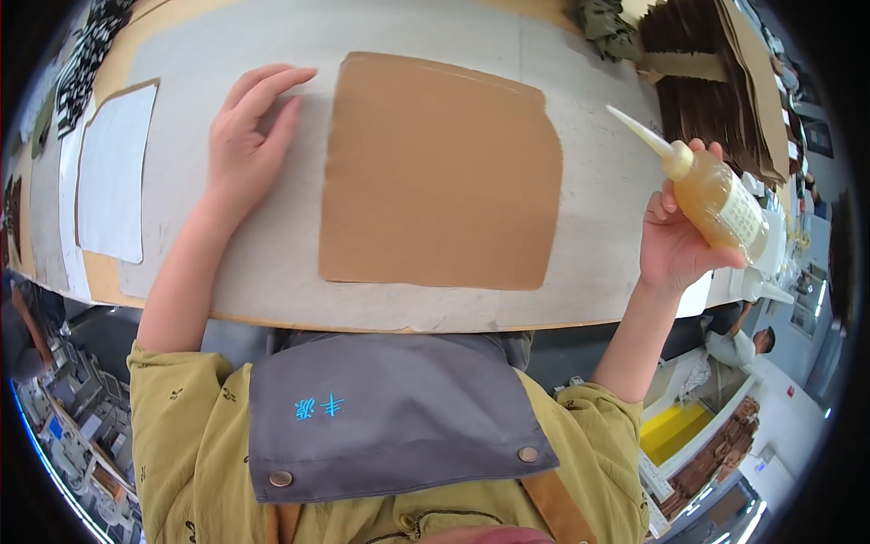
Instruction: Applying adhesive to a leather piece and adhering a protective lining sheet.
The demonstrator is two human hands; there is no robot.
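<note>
A flat brown sheet (442, 172), roughly square with a slightly uneven right edge, lies on the grey table covering in front of me. To its left, my left hand (252, 131) is raised with thumb and fingers apart, holding nothing; its fingertips come close to the sheet's upper left edge. My right hand (675, 238) grips a clear squeeze bottle (720, 204) of amber liquid, right of the sheet. The bottle is tilted, its long pale nozzle pointing up and left, apart from the sheet. A pale label covers part of its side.
Tall stacked brown sheets (711, 91) stand at the far right, beside a dark green cloth bundle (607, 29). A white panel with a brown edge (116, 172) lies at the left, below striped fabric (91, 63). Another person (739, 344) is beyond the table at right.
</note>
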